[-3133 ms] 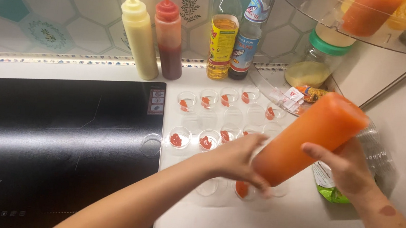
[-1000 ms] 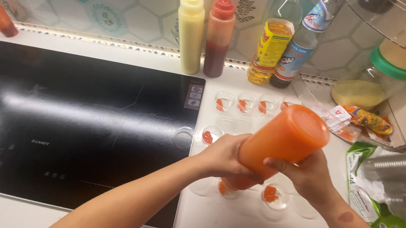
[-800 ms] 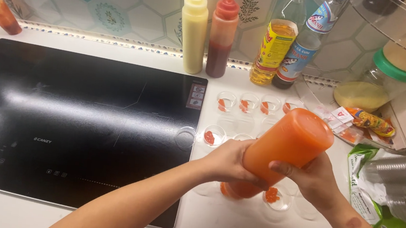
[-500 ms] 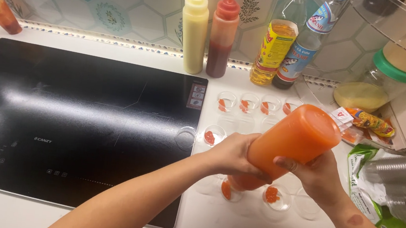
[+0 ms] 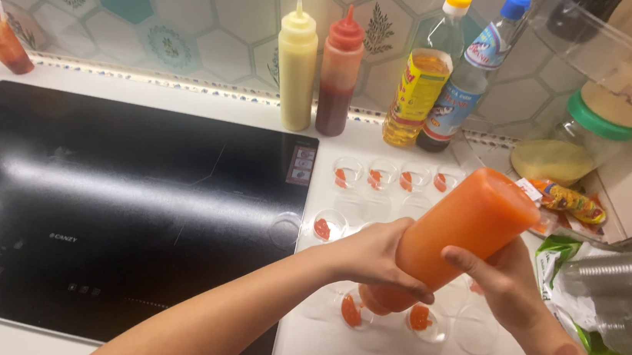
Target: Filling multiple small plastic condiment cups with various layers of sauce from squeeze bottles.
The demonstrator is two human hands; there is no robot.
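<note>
Sauce cups point(image 5: 366, 173) beside black cooktop point(image 5: 112, 204)

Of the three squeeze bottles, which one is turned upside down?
The large orange plastic squeeze bottle, held by the left hand and right hand. The pale yellow squeeze bottle and dark red squeeze bottle stand upright by the tiled wall.

Both forearms are bare, with no sleeves in view. The left hand point(image 5: 374, 256) and the right hand point(image 5: 503, 284) wear no gloves, rings or watch. The right forearm carries a small reddish mark point(image 5: 566, 351) just below the wrist.
</note>
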